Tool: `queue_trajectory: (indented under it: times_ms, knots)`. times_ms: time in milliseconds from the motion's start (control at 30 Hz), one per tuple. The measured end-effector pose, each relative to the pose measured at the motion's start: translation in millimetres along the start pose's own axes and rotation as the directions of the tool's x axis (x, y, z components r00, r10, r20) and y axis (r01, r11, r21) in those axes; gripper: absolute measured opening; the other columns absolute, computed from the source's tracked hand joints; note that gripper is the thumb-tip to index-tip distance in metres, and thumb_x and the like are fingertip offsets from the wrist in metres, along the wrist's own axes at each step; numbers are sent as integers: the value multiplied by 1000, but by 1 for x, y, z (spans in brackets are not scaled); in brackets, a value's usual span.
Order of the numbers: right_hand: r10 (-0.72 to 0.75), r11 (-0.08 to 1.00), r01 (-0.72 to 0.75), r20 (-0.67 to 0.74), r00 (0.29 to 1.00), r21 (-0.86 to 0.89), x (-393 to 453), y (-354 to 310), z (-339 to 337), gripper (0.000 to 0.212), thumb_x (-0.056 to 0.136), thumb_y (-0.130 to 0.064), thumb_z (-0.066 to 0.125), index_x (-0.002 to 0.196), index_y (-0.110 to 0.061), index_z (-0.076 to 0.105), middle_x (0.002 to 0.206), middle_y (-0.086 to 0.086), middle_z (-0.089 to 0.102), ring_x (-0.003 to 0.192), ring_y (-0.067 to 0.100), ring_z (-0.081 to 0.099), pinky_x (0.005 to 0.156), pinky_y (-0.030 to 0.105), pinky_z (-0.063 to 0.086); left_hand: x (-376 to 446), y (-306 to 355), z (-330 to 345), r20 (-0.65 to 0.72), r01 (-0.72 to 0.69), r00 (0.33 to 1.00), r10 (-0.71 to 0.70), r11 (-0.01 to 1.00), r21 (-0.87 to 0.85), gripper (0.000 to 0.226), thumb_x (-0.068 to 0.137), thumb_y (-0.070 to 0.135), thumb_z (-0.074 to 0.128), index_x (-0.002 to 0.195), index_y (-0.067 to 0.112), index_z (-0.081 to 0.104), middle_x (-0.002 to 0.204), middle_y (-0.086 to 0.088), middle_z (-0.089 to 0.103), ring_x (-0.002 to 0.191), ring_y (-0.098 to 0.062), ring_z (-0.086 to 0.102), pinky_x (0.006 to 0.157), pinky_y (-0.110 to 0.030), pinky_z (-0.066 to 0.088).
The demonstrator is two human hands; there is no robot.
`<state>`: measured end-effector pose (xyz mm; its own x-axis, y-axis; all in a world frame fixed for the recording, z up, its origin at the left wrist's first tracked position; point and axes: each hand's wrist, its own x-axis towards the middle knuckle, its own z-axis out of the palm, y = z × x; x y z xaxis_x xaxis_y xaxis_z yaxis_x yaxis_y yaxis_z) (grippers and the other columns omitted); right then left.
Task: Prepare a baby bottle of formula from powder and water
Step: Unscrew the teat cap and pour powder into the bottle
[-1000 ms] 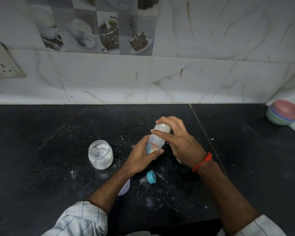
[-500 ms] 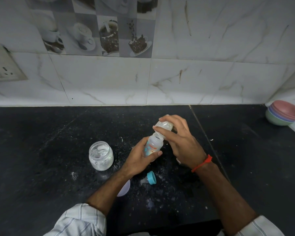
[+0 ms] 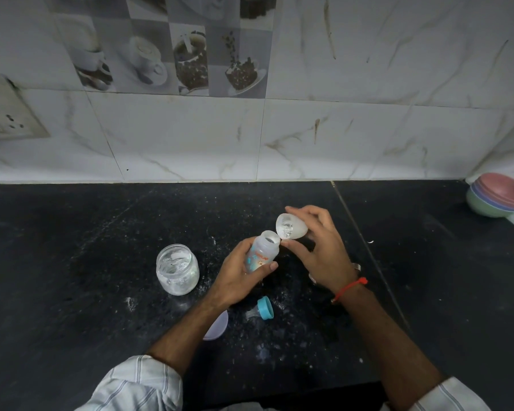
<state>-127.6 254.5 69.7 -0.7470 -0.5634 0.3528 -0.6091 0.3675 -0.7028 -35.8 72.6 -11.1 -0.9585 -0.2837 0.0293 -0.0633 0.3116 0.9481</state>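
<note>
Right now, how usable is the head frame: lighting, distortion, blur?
Head view: dim, flat light, slightly noisy; wide-angle bend curves the counter edge; the baby bottle and the cap over its mouth are sharp, no motion blur; highlights on the glass jar hide how much powder is inside.

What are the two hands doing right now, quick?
Left hand: closed around the baby bottle, holding it tilted, mouth open.
Right hand: holding the clear dome cap by its rim, just beside the bottle's mouth.
</note>
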Motion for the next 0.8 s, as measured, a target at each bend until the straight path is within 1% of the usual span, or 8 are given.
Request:
queue_trajectory:
  times_ms: [100, 200, 367, 433, 533, 667, 733, 800]
  knots:
    - [186, 972, -182, -13, 983, 151, -5, 16, 16, 62, 88, -13, 82, 143, -23, 57, 134, -2, 45, 117, 5, 59, 94, 10, 51, -2, -5, -4, -85, 7, 996, -8, 1000, -12, 56, 89, 35, 84, 136, 33, 55, 133, 7, 63, 122, -11, 62, 104, -45, 55]
    - [251, 945, -247, 8, 968, 213, -12, 35, 35, 57, 86, -12, 84, 136, -22, 61, 134, -1, 48, 116, 8, 63, 91, 11, 53, -8, -10, -10, -184, 17, 983, -27, 999, -51, 54, 89, 33, 84, 136, 30, 56, 133, 4, 64, 122, -17, 64, 104, -48, 55]
    - [326, 934, -336, 95, 941, 119, -17, 63, 71, 55, 84, -15, 86, 134, -19, 62, 133, 2, 58, 116, 14, 64, 100, 32, 56, -16, -14, -21, -272, 24, 961, -43, 997, -74, 52, 90, 33, 83, 134, 34, 55, 126, 7, 68, 117, -14, 66, 100, -47, 57]
    - [335, 938, -343, 139, 932, 41, -19, 70, 84, 54, 84, -21, 86, 133, -18, 63, 129, 1, 61, 115, 16, 64, 99, 30, 53, -19, -16, -25, -282, 29, 958, -50, 997, -76, 50, 90, 33, 83, 129, 42, 53, 125, 8, 69, 116, -13, 67, 99, -45, 58]
    - [345, 935, -354, 174, 923, 23, -21, 76, 99, 48, 85, -25, 85, 128, -18, 66, 123, 1, 66, 114, 15, 64, 99, 28, 50, -23, -18, -30, -274, 34, 960, -58, 995, -91, 50, 89, 40, 83, 128, 45, 54, 123, 11, 71, 114, -11, 68, 98, -42, 59]
    - [355, 933, -357, 239, 904, -34, -26, 82, 110, 49, 89, -26, 81, 134, -16, 63, 130, 4, 65, 120, 14, 59, 99, 22, 43, -27, -20, -33, -231, 37, 971, -60, 994, -104, 54, 81, 55, 80, 128, 46, 55, 119, 18, 72, 112, -5, 70, 96, -35, 61]
    - [378, 924, -382, 240, 894, -34, -28, 84, 113, 55, 91, -29, 79, 140, -15, 59, 138, 6, 60, 130, 21, 56, 105, 27, 43, -29, -20, -31, -201, 26, 979, -45, 995, -95, 54, 80, 59, 79, 127, 48, 55, 121, 22, 70, 113, -4, 69, 95, -34, 61]
    - [414, 909, -412, 257, 873, -64, -28, 83, 110, 69, 93, -34, 76, 152, -15, 47, 152, 8, 47, 142, 24, 44, 116, 35, 38, -29, -19, -29, -187, 19, 982, -37, 995, -96, 54, 79, 59, 79, 127, 49, 55, 122, 23, 70, 114, -5, 69, 96, -34, 61]
